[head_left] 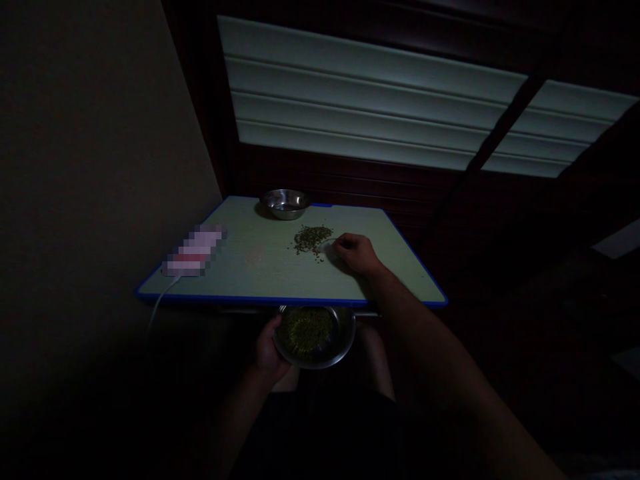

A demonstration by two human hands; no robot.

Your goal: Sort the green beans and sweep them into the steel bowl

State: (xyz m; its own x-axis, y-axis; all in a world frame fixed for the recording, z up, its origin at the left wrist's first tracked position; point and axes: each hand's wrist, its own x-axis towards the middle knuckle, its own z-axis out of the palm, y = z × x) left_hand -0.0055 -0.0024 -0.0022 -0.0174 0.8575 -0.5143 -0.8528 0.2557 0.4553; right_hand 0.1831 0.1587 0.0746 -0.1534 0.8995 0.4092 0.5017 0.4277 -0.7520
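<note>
My left hand (271,347) is closed on the rim of a metal bowl (320,365), held below the table's front edge. Small green grains (306,328) lie in that bowl. Over the table, my right hand (354,249) is pinched around a thin, pale object (325,245), too dim to name. The object's tip reaches the right side of a loose pile of small greenish-brown grains (311,239) spread on the tabletop.
The light-green table (260,277) has a blue edge. A second metal bowl (286,205) stands at its back. On the left lies a blurred-out phone-like device (195,251) with a white cable (159,303). A wall rises at left, a dark-framed slatted panel (360,100) behind.
</note>
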